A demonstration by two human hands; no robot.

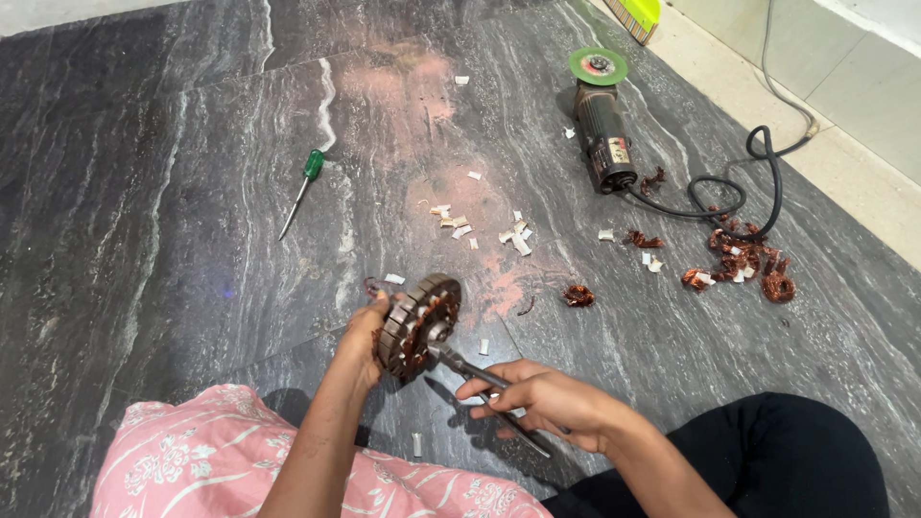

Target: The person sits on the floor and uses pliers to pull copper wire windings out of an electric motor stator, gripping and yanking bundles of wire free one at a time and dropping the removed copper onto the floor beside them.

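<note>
Stator: your left hand [369, 331] is wrapped round the rim of the round motor stator [419, 327], tilting it on edge above the floor so its copper-wound face turns toward the pliers.
Pliers: your right hand [547, 403] is closed on the handles of the pliers [480, 376], their nose touching the stator's centre.
Stator make: dull laminated steel teeth, reddish copper winding.
Floor: dark veined stone floor [144, 240], polished, dusted pink in patches.
Scrap: curly copper wire clumps [743, 259] and white paper slips [513, 237] lie beyond.
Idle tools: angle grinder [602, 120] with green disc; green-handled screwdriver [302, 190], well apart.
</note>
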